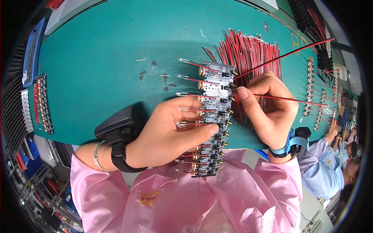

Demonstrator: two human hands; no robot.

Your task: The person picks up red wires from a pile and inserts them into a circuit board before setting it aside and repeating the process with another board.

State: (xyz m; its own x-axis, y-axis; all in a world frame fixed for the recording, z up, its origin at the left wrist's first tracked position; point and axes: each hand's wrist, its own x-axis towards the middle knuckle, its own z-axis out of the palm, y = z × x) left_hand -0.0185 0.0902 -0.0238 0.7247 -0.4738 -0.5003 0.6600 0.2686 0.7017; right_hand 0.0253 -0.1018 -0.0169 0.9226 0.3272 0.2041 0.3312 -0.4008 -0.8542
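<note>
My left hand (165, 128) grips a long panel of small circuit boards (216, 90), its thumb on the top face and the other fingers partly hidden behind. Clear LEDs on red leads stick out along the panel's left side, and small brass-coloured parts line its right side. Between thumb and forefinger, my right hand (272, 106) pinches a thin red-and-black wire (285, 98), with its end at the panel's right edge. Another red-and-black wire (287, 57) slants up to the right from the panel. Just beyond my right hand lies a thick spread of cut red-and-black wires (252, 50).
More board strips with wires (309, 87) lie on the right of the green table (116, 46). Another board strip (42, 103) and a blue tray (33, 52) are at the left. Rubber bands (295, 39) lie at the far right. A person in blue (324, 171) sits to the right.
</note>
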